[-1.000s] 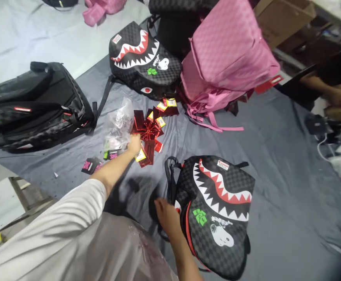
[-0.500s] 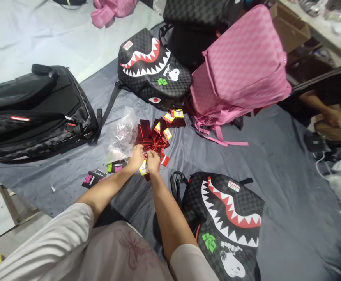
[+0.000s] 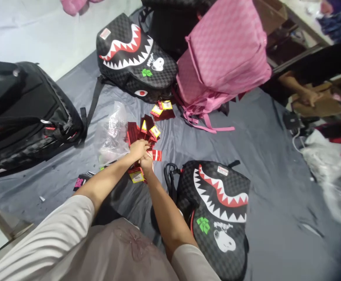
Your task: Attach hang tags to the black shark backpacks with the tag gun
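Observation:
My left hand and my right hand meet over a heap of red hang tags on the grey cloth. Both are closed on a red and yellow tag that hangs just below them. A clear plastic bag lies to the left of the tags. A black checkered backpack with a shark mouth lies just right of my right forearm.
A second shark-mouth backpack and a pink backpack stand at the back. A black bag lies at the left. Another person's arm reaches in at the right. Small pink and black tags lie near the table edge.
My right hand left the near backpack and joined my left hand at the tag heap. Both hands have drawn a tag slightly toward me. The view shifted.

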Demonstrator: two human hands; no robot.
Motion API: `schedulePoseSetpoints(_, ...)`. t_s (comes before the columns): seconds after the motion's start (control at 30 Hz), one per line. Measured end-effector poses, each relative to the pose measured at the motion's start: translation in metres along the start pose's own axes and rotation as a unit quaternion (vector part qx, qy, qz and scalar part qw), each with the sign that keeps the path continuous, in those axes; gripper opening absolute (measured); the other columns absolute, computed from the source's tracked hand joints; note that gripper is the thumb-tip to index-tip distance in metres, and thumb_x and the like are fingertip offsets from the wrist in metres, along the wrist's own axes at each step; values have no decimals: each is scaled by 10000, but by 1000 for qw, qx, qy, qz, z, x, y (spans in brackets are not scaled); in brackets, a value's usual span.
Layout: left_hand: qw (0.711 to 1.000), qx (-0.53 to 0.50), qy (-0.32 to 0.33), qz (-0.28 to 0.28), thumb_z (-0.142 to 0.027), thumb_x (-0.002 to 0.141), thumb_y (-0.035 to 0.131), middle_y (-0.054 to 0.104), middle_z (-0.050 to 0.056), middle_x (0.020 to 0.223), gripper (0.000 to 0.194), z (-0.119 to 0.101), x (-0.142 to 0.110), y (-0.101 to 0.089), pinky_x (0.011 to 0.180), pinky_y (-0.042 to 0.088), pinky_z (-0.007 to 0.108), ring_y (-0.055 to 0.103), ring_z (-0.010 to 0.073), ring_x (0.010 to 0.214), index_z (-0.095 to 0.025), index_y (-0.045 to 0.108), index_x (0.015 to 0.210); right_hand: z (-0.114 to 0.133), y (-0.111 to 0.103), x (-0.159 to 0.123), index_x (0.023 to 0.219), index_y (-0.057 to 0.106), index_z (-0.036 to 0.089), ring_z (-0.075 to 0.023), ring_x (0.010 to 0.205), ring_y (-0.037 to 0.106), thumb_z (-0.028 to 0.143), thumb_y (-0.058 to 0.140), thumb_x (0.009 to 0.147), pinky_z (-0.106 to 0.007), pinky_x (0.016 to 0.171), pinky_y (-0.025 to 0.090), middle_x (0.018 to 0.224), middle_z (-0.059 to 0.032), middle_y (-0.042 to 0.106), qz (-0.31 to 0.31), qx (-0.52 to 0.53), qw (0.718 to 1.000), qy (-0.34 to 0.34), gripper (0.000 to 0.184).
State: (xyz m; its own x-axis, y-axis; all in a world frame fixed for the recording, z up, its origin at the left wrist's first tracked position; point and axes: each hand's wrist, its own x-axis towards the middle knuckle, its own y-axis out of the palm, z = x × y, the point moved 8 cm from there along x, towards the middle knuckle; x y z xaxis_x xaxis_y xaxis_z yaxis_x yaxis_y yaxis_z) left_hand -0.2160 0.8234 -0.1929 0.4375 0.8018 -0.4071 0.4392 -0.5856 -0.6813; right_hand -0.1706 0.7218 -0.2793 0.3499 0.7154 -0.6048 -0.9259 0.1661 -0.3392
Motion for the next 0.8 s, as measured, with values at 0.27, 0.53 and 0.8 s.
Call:
schedulePoseSetpoints(0.27, 997, 61, -35, -30, -299, 969, 486, 726, 99, 1106, 237, 10, -16, -4, 868, 459, 307, 666, 240, 1031, -206, 694, 1036, -31, -23, -107, 532, 547, 194, -100, 474, 452, 339, 603, 807, -228, 496, 342, 463, 50, 497, -10, 24, 1000, 10, 316)
schedulePoseSetpoints(0.53, 991, 92, -83, -44, -303, 955, 476, 731, 122, 1073, 272, 14, -60, -10, 867, 504, 378, 681, 287, 1028, -203, 677, 1109, -34, -131, -187, 650, 571, 198, -163, 656, 566, 503, 501, 868, -279, 656, 463, 677, -19, 609, -180, 79, 979, -59, 381)
schedulePoseSetpoints(0.8, 976, 35, 133, -169, -404, 834, 665, 318, 214, 1579, 779, -79, -156, -30, 1174, 252, 554, 281, 377, 1466, -124, 368, 1498, -52, -174, -293, 887, 704, 210, -194, 809, 624, 347, 552, 904, -363, 903, 431, 771, -28, 706, -288, 48, 952, -96, 205)
